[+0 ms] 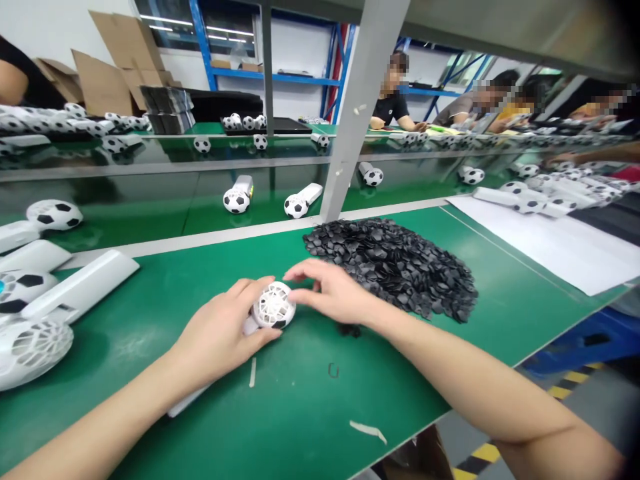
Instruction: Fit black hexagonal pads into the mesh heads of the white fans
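A white handheld fan (pixel 274 305) with a football-patterned round head sits in my left hand (pixel 220 327). The fingers and thumb of that hand wrap around the head, whose open white grille faces up. Part of the fan's white handle shows below my left wrist, above the green tabletop. My right hand (pixel 330 290) is at the right edge of the head, thumb against it and index finger stretched over its far side. Those two fingers are apart, and I see nothing between them. Behind my right hand lies a heap of small black patches (pixel 400 263).
More football fans (pixel 37 340) lie at the left. A green conveyor (pixel 190 207) carries several fans beyond a grey post (pixel 355 113). White paper (pixel 555 247) lies right, near piled fans (pixel 565 190). Thin strips (pixel 369 430) lie in front. Co-workers sit across the line.
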A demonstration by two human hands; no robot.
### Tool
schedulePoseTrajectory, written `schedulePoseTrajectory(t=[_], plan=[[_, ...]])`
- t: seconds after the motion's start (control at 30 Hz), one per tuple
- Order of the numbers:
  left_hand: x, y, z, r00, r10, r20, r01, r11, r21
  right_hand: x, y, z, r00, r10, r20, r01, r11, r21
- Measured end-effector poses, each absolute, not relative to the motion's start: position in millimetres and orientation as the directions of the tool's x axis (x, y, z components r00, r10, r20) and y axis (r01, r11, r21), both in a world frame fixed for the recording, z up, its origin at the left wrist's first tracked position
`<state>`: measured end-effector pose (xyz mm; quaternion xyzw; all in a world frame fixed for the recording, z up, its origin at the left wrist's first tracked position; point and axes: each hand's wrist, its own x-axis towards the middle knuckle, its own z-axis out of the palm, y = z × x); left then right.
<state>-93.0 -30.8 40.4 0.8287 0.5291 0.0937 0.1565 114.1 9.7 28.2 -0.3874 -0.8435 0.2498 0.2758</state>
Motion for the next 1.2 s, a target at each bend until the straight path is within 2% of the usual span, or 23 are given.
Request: schedulePoseTrajectory(t=[0.07,0.13,0.2,0.23,0.33,0.47,0.57,0.63,0.73,0.83,1.0,1.13,1.2], plan=[[-95,-28,40,0.447,0.894,-0.005,0.846,-0.421,0.328,130,24,31,-0.416,0.874,0.251,0.743,0.486,-0.460],[-98,-24,39,0.460,0.887,0.027,0.846,-0.448,0.289,142,36,31,-0.279,0.938,0.204,0.907,0.328,-0.265],[-101,-20,37,0.471,0.880,0.054,0.843,-0.467,0.266,149,42,29,-0.236,0.962,0.134,0.954,0.256,-0.158],[-102,-19,36,0.478,0.876,0.063,0.839,-0.477,0.262,150,43,29,-0.247,0.963,0.107,0.954,0.261,-0.149],[-105,-15,33,0.516,0.854,0.069,0.813,-0.513,0.274,147,38,29,-0.314,0.946,0.080,0.924,0.324,-0.204],[-105,-15,33,0.533,0.843,0.069,0.792,-0.526,0.311,141,25,34,-0.391,0.901,0.188,0.846,0.432,-0.312],[-103,-16,35,0.518,0.853,0.059,0.796,-0.506,0.332,135,15,36,-0.454,0.868,0.203,0.698,0.488,-0.524],[-103,-16,35,0.520,0.853,0.053,0.794,-0.505,0.337,130,9,36,-0.477,0.867,0.143,0.608,0.443,-0.658],[-102,-15,35,0.520,0.852,0.059,0.793,-0.507,0.338,121,1,35,-0.506,0.859,0.074,0.539,0.382,-0.751],[-103,-16,33,0.511,0.857,0.071,0.795,-0.502,0.340,117,-3,33,-0.586,0.806,0.085,0.510,0.448,-0.734],[-103,-17,33,0.521,0.849,0.091,0.787,-0.519,0.335,118,-3,34,-0.619,0.733,0.281,0.505,0.646,-0.573],[-104,-16,32,0.554,0.825,0.107,0.770,-0.558,0.310,119,-5,39,-0.560,0.749,0.355,0.467,0.639,-0.611],[-105,-16,32,0.561,0.821,0.105,0.767,-0.563,0.308,118,-8,40,-0.587,0.716,0.378,0.422,0.669,-0.612]])
